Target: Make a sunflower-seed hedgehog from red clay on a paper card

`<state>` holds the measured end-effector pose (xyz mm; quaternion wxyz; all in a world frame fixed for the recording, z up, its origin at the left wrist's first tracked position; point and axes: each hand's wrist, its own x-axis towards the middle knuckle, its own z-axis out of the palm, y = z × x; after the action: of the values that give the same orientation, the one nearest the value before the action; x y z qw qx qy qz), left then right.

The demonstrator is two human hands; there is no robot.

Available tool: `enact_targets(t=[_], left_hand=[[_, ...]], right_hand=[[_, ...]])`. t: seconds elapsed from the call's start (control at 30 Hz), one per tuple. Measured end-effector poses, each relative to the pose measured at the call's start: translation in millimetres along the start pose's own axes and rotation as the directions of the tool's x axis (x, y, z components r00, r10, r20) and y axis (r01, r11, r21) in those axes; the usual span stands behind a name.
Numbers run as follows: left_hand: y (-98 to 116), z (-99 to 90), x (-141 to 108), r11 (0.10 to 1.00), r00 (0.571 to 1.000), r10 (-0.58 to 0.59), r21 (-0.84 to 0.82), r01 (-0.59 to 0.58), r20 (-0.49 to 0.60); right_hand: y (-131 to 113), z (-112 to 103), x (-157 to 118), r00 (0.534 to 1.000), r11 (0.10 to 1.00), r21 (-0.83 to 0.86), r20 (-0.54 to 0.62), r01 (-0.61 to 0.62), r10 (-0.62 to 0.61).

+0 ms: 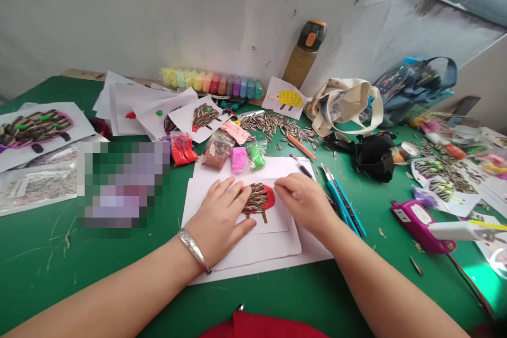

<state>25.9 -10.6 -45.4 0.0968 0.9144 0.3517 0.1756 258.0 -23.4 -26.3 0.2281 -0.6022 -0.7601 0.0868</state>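
A hedgehog picture made of red clay and striped sunflower seeds, with brown legs, lies on white paper in front of me. My left hand rests on the sheet with its fingers stretched out, the fingertips over the picture's left side and hiding it. At the picture's right edge, my right hand has thumb and forefinger pinched together; whatever is between them is hidden. Just beyond the paper sit bags of red clay, brown clay, pink clay and green clay.
Loose sunflower seeds lie behind the clay bags. Blue utility knives are right of the paper, and a purple glue gun stands farther right. A bottle, a cloth bag and several finished seed pictures are around the green table.
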Motion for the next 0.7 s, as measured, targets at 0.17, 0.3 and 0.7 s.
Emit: enact_targets(t=[0.17, 0.3, 0.7], left_hand=[[-2.2, 2.2, -1.6, 1.000, 1.000, 0.000, -0.017, 0.000, -0.026], [-2.3, 2.7, -1.6, 1.000, 1.000, -0.001, -0.013, 0.001, -0.028], [-0.4, 0.8, -0.9, 1.000, 1.000, -0.003, 0.018, 0.003, 0.006]], right_hand=[[25.1, -24.6, 29.0, 0.993, 0.935, -0.337, -0.013, -0.111, 0.113], [42.9, -24.0, 51.2, 0.993, 0.869, -0.486, 0.018, -0.095, 0.119], [35.8, -8.8, 62.3, 0.997, 0.880, -0.471, 0.004, -0.065, 0.076]])
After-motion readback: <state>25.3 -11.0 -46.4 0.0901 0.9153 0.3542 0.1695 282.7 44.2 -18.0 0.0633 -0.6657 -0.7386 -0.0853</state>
